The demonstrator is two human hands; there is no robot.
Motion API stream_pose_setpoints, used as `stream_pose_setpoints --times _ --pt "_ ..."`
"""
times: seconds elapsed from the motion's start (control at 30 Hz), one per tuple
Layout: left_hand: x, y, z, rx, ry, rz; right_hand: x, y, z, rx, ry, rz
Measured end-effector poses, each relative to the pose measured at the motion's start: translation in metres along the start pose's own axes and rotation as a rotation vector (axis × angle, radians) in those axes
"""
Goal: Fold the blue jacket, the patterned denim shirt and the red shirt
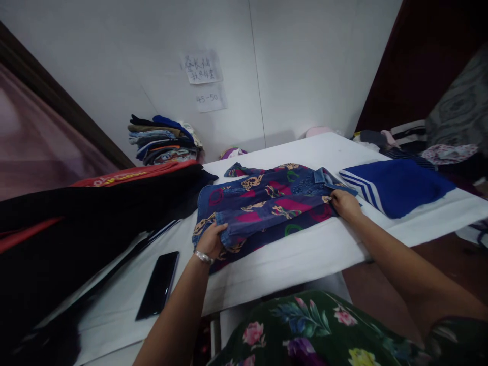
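Note:
A patterned denim jacket, blue with magenta, tan and green figures, lies spread on the white table with its collar toward the right. One sleeve is laid along the near side of its body. At the sleeve's cuff, my left hand has its fingers closed on the cloth; a silvery bracelet is on that wrist. My right hand pinches the same jacket near the shoulder, just below the collar. Fingertips of both hands are partly hidden by the fabric.
Right of the jacket lies a folded blue garment with white stripes. A phone rests at the near left. Black and red clothes are heaped on the left, with a folded stack behind. More clothes sit at the far right.

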State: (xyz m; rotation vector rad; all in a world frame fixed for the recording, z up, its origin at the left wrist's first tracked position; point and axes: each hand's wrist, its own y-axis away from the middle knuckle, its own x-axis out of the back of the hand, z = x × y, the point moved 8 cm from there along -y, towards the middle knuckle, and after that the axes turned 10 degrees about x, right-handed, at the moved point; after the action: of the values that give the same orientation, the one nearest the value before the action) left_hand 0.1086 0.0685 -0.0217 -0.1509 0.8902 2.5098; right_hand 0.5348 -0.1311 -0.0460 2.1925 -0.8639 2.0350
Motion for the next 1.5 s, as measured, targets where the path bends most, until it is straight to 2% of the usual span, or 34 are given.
stream_pose_setpoints --times 0.13,0.3,0.37,0.47,0.6,0.67,0.77,0.87,0.93,1.0,1.07,1.2,1.33,1.5 --pt "0.013 -0.006 -0.023 0.012 -0.123 0.063 0.001 0.004 0.004 -0.015 0.018 0.020" --pt "0.022 -0.015 -0.017 -0.149 -0.284 0.109 0.000 0.005 0.006 -0.010 0.000 0.020" --pt "0.030 -0.018 -0.012 -0.202 -0.534 0.238 -0.001 0.006 0.006 0.001 0.004 0.016" --pt "0.037 -0.017 -0.005 -0.241 -1.020 0.463 -0.003 0.006 0.008 0.017 -0.010 0.003" --pt "0.031 -0.007 0.000 -0.161 -1.428 0.579 -0.002 0.009 0.010 0.017 -0.110 0.042" --pt "0.019 0.002 0.013 -0.235 -1.554 0.646 0.009 0.009 0.000 0.046 -0.157 0.136" --pt "-0.016 0.011 0.034 -0.494 -1.624 0.661 0.030 0.008 -0.033 0.178 -0.200 0.265" --pt "-0.062 0.000 0.040 -0.641 -1.552 0.480 0.036 0.007 -0.070 0.310 -0.198 0.236" --pt "-0.095 -0.016 0.038 -0.674 -1.492 0.345 0.024 0.008 -0.084 0.333 -0.139 0.138" --pt "-0.124 -0.034 0.034 -0.676 -1.468 0.260 0.002 0.013 -0.085 0.297 -0.060 0.016" --pt "-0.148 -0.054 0.029 -0.634 -1.470 0.228 -0.018 0.020 -0.079 0.248 0.001 -0.070" --pt "-0.179 -0.091 0.014 -0.486 -1.476 0.195 -0.033 0.029 -0.074 0.221 0.045 -0.089" --pt "-0.196 -0.109 0.002 -0.394 -1.441 0.156 -0.030 0.029 -0.076 0.224 0.048 -0.085" --pt "-0.192 -0.118 -0.002 -0.410 -1.377 0.251 -0.028 0.028 -0.077 0.221 0.050 -0.085"
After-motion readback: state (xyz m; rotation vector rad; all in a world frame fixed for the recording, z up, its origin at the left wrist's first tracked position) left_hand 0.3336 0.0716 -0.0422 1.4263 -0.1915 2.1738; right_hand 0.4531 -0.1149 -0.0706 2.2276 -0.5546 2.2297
